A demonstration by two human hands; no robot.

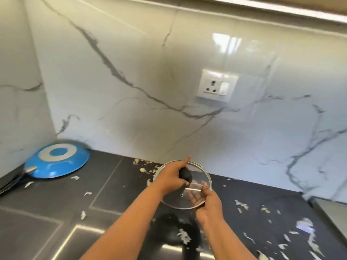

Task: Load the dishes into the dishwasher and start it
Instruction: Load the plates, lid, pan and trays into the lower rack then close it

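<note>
Both forearms come in from the bottom edge, nearest the camera, converging on a glass lid [185, 192] held above the dark countertop [56, 203].

Surroundings:
- Countertop is black with thin pale inlay lines; glossy patch close in reflects light.
- Pale vegetable scraps [183, 235] litter the counter, thickest to the right and behind the lid along the wall.
- Blue frying pan [56, 162] sits upside down in the far-left corner, well apart from the lid, rim against the wall junction. Its dark handle [11, 184] runs off toward the left edge.
- White marble-look backsplash [131, 72] with grey veins fills the upper view.
- White socket plate [217, 87] with a switch is on the wall, above and right of the lid.
- Right edge: a lighter surface begins; can't tell what it is.
- Frame has motion blur, small detail unreliable.

Hands:
- Left hand [172, 177] is curled around the lid's black knob [185, 175], index finger extended toward the wall.
- Right hand [204, 199] is at the lid's near-right rim, thumb over the top, fingers visible through the glass underneath, pinching the edge.
- Lid is tilted, metal-rimmed, with a small vent hole showing near the right hand.
- Lid is clear of the counter, held by both hands.
</note>
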